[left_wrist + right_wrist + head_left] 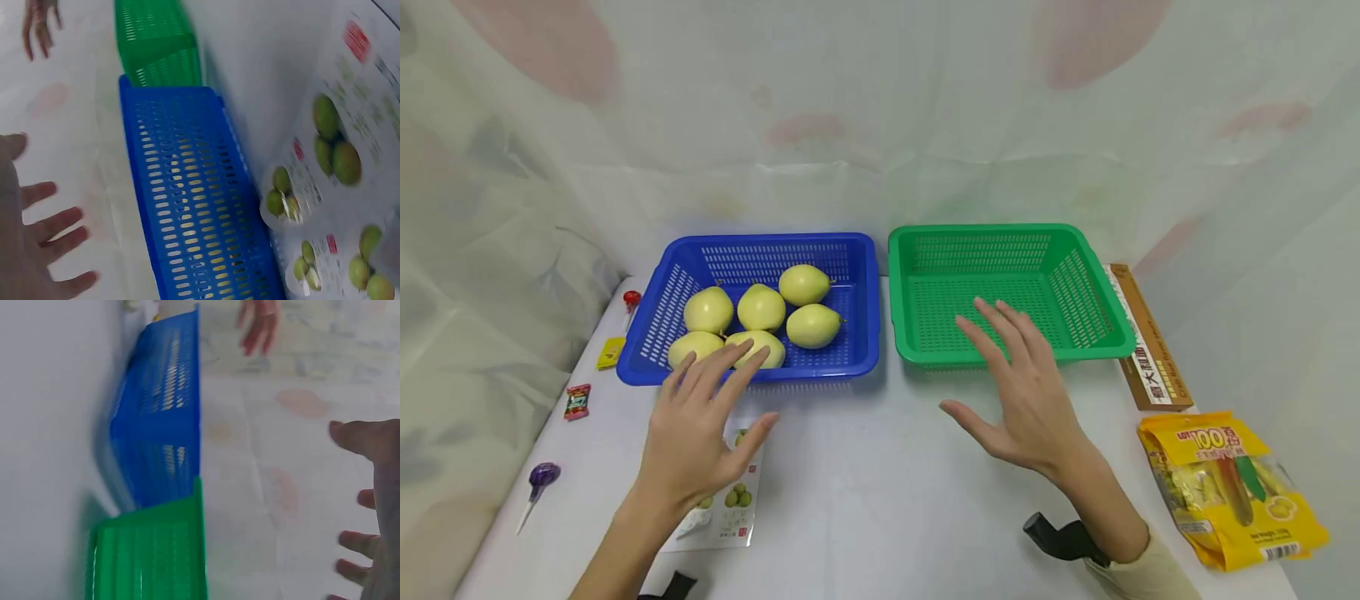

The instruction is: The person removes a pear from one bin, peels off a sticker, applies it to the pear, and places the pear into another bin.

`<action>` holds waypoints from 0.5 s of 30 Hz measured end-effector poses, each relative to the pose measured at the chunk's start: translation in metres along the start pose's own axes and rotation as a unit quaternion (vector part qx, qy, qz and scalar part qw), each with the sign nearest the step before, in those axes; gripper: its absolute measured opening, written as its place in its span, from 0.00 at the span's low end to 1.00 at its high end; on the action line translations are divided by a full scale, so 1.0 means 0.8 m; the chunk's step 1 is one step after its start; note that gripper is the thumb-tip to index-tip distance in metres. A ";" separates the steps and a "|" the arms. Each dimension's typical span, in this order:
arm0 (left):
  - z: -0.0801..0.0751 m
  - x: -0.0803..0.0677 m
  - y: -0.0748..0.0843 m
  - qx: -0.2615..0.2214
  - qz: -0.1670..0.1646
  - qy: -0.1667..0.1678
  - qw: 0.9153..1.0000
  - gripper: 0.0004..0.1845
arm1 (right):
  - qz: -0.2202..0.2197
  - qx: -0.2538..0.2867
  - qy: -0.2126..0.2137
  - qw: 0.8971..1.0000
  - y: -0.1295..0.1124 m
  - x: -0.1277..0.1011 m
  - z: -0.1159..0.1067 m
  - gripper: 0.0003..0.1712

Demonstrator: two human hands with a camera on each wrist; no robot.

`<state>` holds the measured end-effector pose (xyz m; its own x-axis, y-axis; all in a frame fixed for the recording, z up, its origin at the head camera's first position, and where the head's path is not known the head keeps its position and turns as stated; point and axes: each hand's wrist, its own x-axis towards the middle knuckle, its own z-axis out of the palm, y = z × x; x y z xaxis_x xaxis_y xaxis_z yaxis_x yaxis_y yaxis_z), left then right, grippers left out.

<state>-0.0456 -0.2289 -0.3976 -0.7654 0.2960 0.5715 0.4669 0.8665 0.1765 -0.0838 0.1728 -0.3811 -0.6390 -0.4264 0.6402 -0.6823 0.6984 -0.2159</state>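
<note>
In the head view, several pale yellow-green pears (pixel 761 308) lie in a blue plastic basket (pixel 871 333) at the left. My left hand (pixel 696 442) hovers at that basket's front rim, fingers spread, overlapping the nearest pears in this view and holding nothing. At the right, a green plastic basket (pixel 1011 358) has nothing inside. Over its front rim reaches my right hand (pixel 1030 408), fingers extended and thumb apart, also with nothing in it. The left wrist view shows the blue basket's slotted side (pixel 194 200) beside the left hand (pixel 37 244).
Under my left hand lies a sheet with fruit pictures (pixel 737 517). Lollipops (pixel 542 475), a red candy (pixel 577 402) and a yellow packet (pixel 611 352) line the left edge. A brown box (pixel 1153 358) and a yellow snack bag (pixel 1232 492) lie at the right.
</note>
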 end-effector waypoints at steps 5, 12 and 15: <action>-0.004 -0.012 -0.005 -0.134 -0.112 0.010 0.985 0.23 | 0.040 0.154 -0.088 0.983 -0.005 0.029 0.003 0.39; -0.010 -0.033 -0.016 -0.182 -0.296 -0.010 0.937 0.19 | 0.084 0.344 -0.249 0.901 0.007 0.108 0.035 0.27; -0.009 -0.039 -0.020 -0.188 -0.351 -0.028 0.917 0.22 | 0.097 0.383 -0.317 0.862 0.016 0.146 0.062 0.24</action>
<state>-0.0258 -0.2553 -0.4124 -0.9527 -0.2511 0.1710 -0.0371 0.6547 0.7550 -0.1845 0.1034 -0.3458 -0.6684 -0.7415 0.0578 -0.4197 0.3118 -0.8524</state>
